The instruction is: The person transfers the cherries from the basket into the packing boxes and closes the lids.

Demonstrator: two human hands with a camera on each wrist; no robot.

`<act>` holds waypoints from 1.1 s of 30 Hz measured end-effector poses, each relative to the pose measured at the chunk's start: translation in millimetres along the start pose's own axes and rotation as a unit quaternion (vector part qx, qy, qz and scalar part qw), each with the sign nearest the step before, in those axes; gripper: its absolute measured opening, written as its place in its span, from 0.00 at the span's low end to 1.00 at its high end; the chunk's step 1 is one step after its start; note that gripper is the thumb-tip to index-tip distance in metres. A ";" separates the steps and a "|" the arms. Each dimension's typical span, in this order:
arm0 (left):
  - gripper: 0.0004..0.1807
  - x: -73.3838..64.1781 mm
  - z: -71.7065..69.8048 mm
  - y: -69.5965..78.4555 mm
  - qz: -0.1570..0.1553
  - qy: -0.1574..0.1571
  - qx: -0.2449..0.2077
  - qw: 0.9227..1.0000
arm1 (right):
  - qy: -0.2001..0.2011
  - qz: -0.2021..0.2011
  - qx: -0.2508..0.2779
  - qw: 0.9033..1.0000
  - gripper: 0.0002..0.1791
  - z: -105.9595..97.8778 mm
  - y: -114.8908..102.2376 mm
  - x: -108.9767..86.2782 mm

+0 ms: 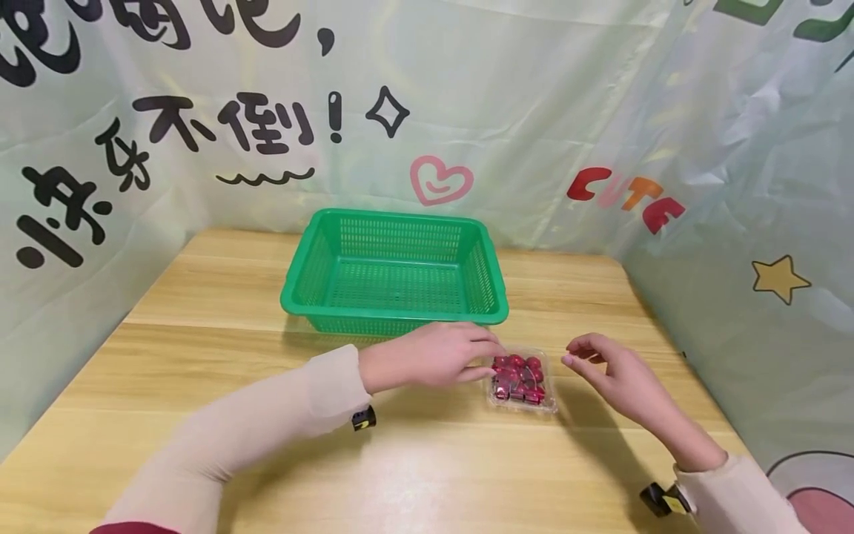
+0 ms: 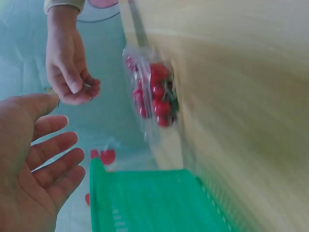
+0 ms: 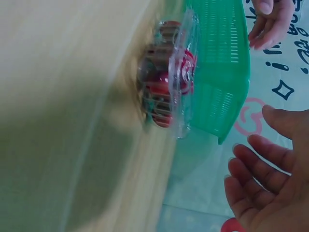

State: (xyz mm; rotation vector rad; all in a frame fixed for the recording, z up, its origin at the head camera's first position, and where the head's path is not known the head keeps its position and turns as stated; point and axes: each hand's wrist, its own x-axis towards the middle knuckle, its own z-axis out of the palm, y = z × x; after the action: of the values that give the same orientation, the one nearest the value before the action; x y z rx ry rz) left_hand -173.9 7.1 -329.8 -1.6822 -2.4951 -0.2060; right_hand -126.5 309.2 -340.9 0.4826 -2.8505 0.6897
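A clear plastic box of cherries (image 1: 519, 380) rests on the wooden table, in front of the basket's right end. Over the left side of the box reaches my left hand (image 1: 445, 354), its fingers loosely extended and overlapping the box's edge in the head view. To the right of the box, my right hand (image 1: 617, 374) hovers with relaxed, slightly bent fingers, holding nothing. Both wrist views show the box of cherries (image 2: 157, 92) apart from the hands. In the right wrist view its lid edge (image 3: 181, 82) is in sight, and the right palm (image 3: 277, 179) faces it.
A green plastic basket (image 1: 394, 319) with perforated walls stands at the back of the wooden table (image 1: 427, 475), nothing lying inside it. Behind and to the right hangs a pale printed cloth (image 1: 534, 111) with lettering and drawings.
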 end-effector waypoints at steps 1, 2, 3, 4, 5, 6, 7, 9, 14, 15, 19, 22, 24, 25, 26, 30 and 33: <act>0.22 -3.8 -2.3 -2.7 -0.001 0.008 -0.005 1.000 | 0.009 -0.010 -0.008 1.000 0.12 -0.2 -0.3 1.2; 0.22 -7.7 -4.5 -5.4 -0.002 0.015 -0.009 1.000 | 0.018 -0.021 -0.016 0.999 0.12 -0.5 -0.4 2.3; 0.22 -11.5 -6.5 -8.3 -0.003 0.023 -0.013 1.000 | 0.025 -0.031 -0.027 0.999 0.13 -0.8 -0.7 3.4; 0.21 -15.5 -8.5 -11.0 -0.006 0.028 -0.013 0.999 | 0.031 -0.041 -0.035 0.998 0.13 -1.2 -0.8 4.6; 0.21 -19.6 -9.9 -14.1 -0.010 0.036 -0.015 0.999 | 0.036 -0.052 -0.044 0.997 0.14 -1.5 -0.9 5.9; 0.20 -23.7 -11.5 -17.1 -0.012 0.044 -0.018 0.999 | 0.040 -0.061 -0.052 0.996 0.15 -1.9 -0.9 7.3; 0.20 -27.8 -12.4 -20.4 -0.015 0.054 -0.018 0.998 | 0.042 -0.069 -0.060 0.995 0.15 -2.1 -0.9 8.9; 0.20 -36.7 -14.9 -27.3 -0.025 0.067 -0.016 0.997 | 0.045 -0.087 -0.069 0.993 0.16 -2.8 -0.4 12.2; 0.20 -61.9 -22.6 -46.0 -0.049 0.101 -0.003 0.994 | 0.048 -0.123 -0.084 0.988 0.21 -2.5 2.4 21.5; 0.20 -67.2 -24.0 -49.7 -0.057 0.106 0.001 0.993 | 0.047 -0.126 -0.088 0.987 0.23 -2.5 3.1 23.0; 0.21 -89.0 -28.3 -64.3 -0.088 0.111 0.004 0.990 | 0.037 -0.128 -0.097 0.986 0.28 -3.3 6.1 29.3; 0.22 -104.0 -29.6 -75.5 -0.108 0.114 0.007 0.988 | 0.025 -0.133 -0.102 0.986 0.31 -3.9 9.7 34.6; 0.24 -112.7 -30.8 -82.3 -0.119 0.120 0.011 0.986 | 0.016 -0.138 -0.105 0.985 0.32 -3.7 13.1 38.1; 0.24 -117.1 -31.4 -85.8 -0.123 0.123 0.014 0.985 | 0.012 -0.141 -0.107 0.984 0.33 -3.3 14.8 40.3; 0.25 -121.5 -32.1 -89.2 -0.128 0.128 0.017 0.983 | 0.007 -0.142 -0.109 0.984 0.34 -2.8 16.6 42.3; 0.27 -139.5 -33.6 -102.6 -0.148 0.144 0.022 0.978 | -0.007 -0.138 -0.113 0.984 0.39 -1.7 22.6 51.1; 0.28 -153.7 -34.7 -112.1 -0.174 0.149 0.024 0.973 | -0.008 -0.133 -0.117 0.984 0.42 -2.0 25.5 58.4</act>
State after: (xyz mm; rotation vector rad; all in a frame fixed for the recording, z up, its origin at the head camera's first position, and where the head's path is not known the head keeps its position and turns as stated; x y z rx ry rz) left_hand -219.6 -180.7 -328.1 -1.0894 -2.5133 -0.3962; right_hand -189.8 315.8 -335.9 0.8096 -2.7581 0.3015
